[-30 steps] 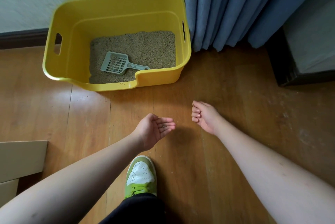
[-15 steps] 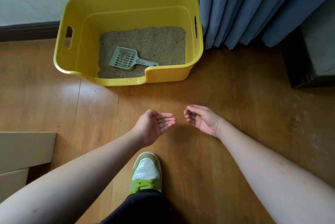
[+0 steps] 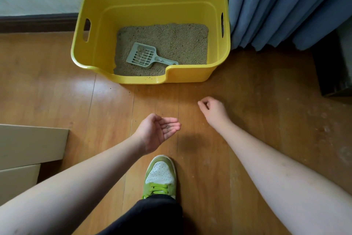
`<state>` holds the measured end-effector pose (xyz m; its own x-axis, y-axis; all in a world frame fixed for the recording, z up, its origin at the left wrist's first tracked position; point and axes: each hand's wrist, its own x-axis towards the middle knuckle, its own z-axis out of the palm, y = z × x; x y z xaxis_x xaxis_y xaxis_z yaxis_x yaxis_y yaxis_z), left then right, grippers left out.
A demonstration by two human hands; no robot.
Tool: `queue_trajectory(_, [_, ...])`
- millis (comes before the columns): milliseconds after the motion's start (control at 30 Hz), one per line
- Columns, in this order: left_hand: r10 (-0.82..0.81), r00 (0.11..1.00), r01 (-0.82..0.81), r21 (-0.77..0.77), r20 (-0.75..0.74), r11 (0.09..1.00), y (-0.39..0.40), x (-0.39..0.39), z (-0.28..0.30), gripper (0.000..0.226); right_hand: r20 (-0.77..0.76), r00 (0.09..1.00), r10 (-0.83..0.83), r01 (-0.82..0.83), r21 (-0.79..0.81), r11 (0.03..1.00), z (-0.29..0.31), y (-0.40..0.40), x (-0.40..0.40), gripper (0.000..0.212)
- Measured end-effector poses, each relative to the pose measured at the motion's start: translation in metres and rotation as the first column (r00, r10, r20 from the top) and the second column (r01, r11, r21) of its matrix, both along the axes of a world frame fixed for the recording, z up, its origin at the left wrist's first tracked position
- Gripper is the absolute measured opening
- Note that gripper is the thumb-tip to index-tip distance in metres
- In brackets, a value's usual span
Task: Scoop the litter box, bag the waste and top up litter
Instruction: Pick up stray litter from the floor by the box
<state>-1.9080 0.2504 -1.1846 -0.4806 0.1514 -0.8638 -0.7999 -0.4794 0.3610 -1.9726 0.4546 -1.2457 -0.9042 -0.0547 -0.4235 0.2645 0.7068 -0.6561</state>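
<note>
Scoop (image 3: 145,56) lies untouched on litter in yellow box (image 3: 219,67) well beyond fingers; left hand (image 3: 156,133) cupped w/ few stray grains, right hand (image 3: 213,110) curled, pinch unclear; no bag seen, top-up prob. pending.

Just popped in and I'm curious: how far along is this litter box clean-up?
Scooping may be finished: the scoop lies in the litter inside the yellow box. In hand: the left hand, palm up, carries a few stray grains; the right hand is pinching near the floor. No waste bag or litter refill is visible.
</note>
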Motion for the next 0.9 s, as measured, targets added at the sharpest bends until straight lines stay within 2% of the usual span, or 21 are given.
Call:
queue_trajectory(267, [0.006, 1.0, -0.006, 0.007, -0.001, 1.0, -0.008, 0.002, 0.003, 0.052, -0.041, 0.994, 0.097, -0.092, 0.107, 0.99, -0.008, -0.013, 0.002, 0.028])
queue_trajectory(500, [0.025, 1.0, -0.025, 0.004, -0.004, 1.0, -0.019, 0.005, 0.003, 0.051, -0.071, 0.997, 0.0, 0.01, 0.141, 0.99, -0.006, -0.023, 0.003, 0.019])
queue_trajectory(700, [0.041, 0.999, -0.041, 0.004, 0.009, 0.999, -0.023, 0.008, 0.001, 0.05, -0.063, 0.998, -0.013, 0.023, 0.16, 0.987, -0.006, -0.027, 0.004, 0.018])
queue_trajectory(800, [0.042, 0.999, -0.042, 0.006, 0.013, 0.999, -0.021, 0.007, 0.001, 0.05, -0.051, 0.998, -0.047, 0.053, 0.118, 0.992, -0.003, -0.023, 0.002, 0.023])
queue_trajectory(900, [0.04, 0.999, -0.04, 0.013, 0.012, 0.999, -0.013, 0.003, 0.002, 0.05, -0.009, 0.993, -0.115, 0.115, -0.001, 0.993, 0.005, -0.017, -0.002, 0.03])
